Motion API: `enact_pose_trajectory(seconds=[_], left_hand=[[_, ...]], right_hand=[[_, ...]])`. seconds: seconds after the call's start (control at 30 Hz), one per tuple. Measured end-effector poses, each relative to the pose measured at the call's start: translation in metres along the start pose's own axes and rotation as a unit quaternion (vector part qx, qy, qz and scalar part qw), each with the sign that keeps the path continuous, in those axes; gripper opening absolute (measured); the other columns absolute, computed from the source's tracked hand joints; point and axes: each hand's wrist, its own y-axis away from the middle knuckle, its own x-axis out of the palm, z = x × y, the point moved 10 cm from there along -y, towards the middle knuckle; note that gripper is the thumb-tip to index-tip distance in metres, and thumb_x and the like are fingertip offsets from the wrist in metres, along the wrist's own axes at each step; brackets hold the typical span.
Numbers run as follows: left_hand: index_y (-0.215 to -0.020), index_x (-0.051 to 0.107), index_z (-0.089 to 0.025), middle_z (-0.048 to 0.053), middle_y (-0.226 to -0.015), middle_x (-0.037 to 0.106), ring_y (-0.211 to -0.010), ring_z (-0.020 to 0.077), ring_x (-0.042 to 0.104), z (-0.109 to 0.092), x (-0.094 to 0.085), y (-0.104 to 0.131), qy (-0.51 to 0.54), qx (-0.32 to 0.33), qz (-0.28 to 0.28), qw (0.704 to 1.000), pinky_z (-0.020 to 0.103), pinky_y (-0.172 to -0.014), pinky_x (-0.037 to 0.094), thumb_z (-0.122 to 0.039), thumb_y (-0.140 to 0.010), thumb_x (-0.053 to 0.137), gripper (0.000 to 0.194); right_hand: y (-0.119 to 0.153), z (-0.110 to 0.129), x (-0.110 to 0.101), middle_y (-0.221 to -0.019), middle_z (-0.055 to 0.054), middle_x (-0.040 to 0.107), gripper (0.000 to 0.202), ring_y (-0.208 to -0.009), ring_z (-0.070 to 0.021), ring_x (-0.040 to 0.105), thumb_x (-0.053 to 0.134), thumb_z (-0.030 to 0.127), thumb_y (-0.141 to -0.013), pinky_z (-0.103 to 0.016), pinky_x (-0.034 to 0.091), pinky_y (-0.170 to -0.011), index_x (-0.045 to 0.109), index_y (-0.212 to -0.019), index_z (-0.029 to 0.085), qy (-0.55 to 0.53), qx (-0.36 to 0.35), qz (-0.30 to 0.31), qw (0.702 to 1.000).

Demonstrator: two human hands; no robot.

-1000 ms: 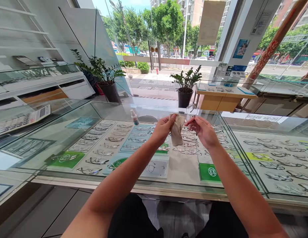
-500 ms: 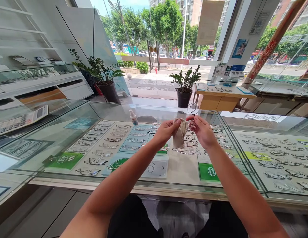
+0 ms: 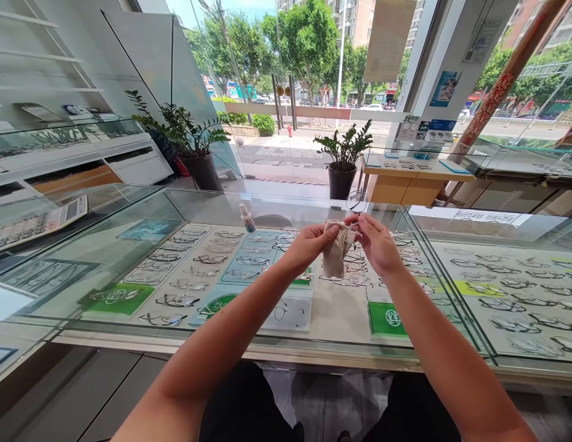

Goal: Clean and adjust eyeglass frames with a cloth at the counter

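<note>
Over the glass counter, my left hand (image 3: 316,241) is closed on a beige cleaning cloth (image 3: 334,258), which hangs down below the fingers. My right hand (image 3: 378,245) pinches a pair of thin-rimmed eyeglasses (image 3: 357,201); one round lens stands up above the fingertips. The other part of the eyeglasses is hidden by the cloth and fingers. Both hands are close together, with the cloth's right edge touching the right fingers. A small white spray bottle (image 3: 247,219) stands upright on the counter, left of my hands.
Beneath the glass top of the display case (image 3: 341,313) lie rows of eyeglass frames (image 3: 175,301) and green cards (image 3: 387,319). Another case section (image 3: 520,294) adjoins at the right. Beyond the counter are two potted plants (image 3: 343,156) and a wooden cabinet (image 3: 405,184).
The cloth has shifted slightly right and bunched up more against the right fingers. The eyeglasses have moved slightly left and down. Both hands keep their hold.
</note>
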Motion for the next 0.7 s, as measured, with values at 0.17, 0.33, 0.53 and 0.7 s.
enact_pose_trajectory(seconds=[0.17,0.33,0.53,0.7], left_hand=[[-0.098,0.083,-0.013,0.008,-0.085,0.078,-0.074,0.0160,0.066,0.000,0.000,0.003,-0.016,-0.003,0.001,1.000,0.028,-0.071,0.049,-0.066,-0.083,0.087,0.056],[-0.094,0.082,-0.013,0.008,-0.086,0.078,-0.073,0.0151,0.065,0.001,-0.002,0.003,-0.019,-0.012,-0.012,1.000,0.027,-0.070,0.048,-0.064,-0.084,0.087,0.052],[-0.094,0.083,-0.015,0.007,-0.086,0.077,-0.079,0.0164,0.066,0.002,-0.001,0.003,-0.028,-0.020,-0.015,0.999,0.028,-0.074,0.048,-0.066,-0.082,0.087,0.052],[-0.098,0.085,-0.015,0.010,-0.096,0.080,-0.082,0.0176,0.068,0.001,-0.001,0.003,-0.026,-0.009,-0.003,1.000,0.030,-0.078,0.051,-0.059,-0.084,0.089,0.046]], right_hand=[[0.000,-0.003,0.001,-0.112,-0.004,0.074,0.033,-0.086,-0.0170,0.058,0.067,0.057,-0.101,-0.032,0.049,-0.078,0.082,-0.105,0.028,0.014,0.001,0.012,1.000],[0.002,-0.003,0.003,-0.104,-0.004,0.072,0.037,-0.084,-0.0183,0.057,0.066,0.061,-0.101,-0.034,0.050,-0.080,0.081,-0.106,0.027,0.045,-0.006,0.017,0.999],[0.003,-0.003,0.010,-0.090,-0.003,0.066,0.038,-0.081,-0.0197,0.055,0.066,0.062,-0.101,-0.035,0.049,-0.081,0.082,-0.106,0.028,0.057,-0.010,0.032,0.998],[0.004,-0.002,0.010,-0.096,-0.003,0.069,0.037,-0.083,-0.0189,0.055,0.066,0.060,-0.101,-0.034,0.049,-0.081,0.082,-0.106,0.027,0.053,-0.010,0.033,0.998]])
